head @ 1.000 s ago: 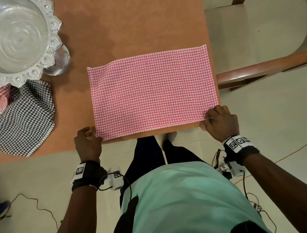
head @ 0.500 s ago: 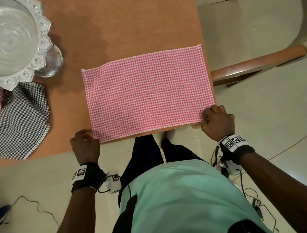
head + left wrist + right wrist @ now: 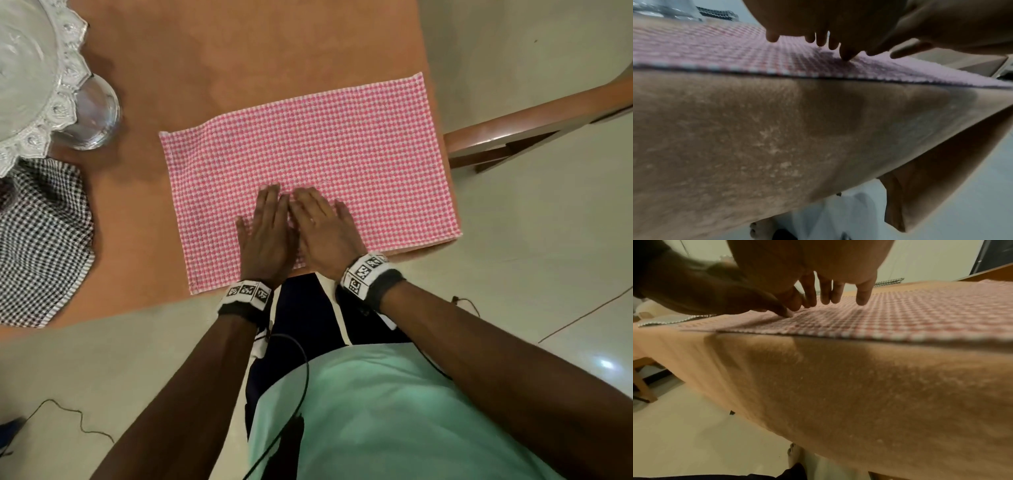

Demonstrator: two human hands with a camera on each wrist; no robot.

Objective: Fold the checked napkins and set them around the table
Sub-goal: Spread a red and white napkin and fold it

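A pink checked napkin (image 3: pixel 342 150) lies flat as a rectangle at the near right corner of the brown table (image 3: pixel 239 51). Both hands rest side by side on its near middle, fingers straight and flat. My left hand (image 3: pixel 265 233) lies on the left, my right hand (image 3: pixel 323 228) touches it on the right. The wrist views show the napkin (image 3: pixel 715 48) (image 3: pixel 920 313) from table height, with straight fingers pressing down on it. A black checked napkin (image 3: pixel 37 240) lies crumpled at the table's left edge.
An ornate silver bowl (image 3: pixel 30 68) on a glass stand (image 3: pixel 92 113) occupies the far left. A wooden chair (image 3: pixel 534 120) stands right of the table. Cables (image 3: pixel 68 418) trail across the pale floor.
Both hands let go of the napkin's near corners and moved inward to its near middle, where they now lie flat. The napkin itself has stayed spread out.
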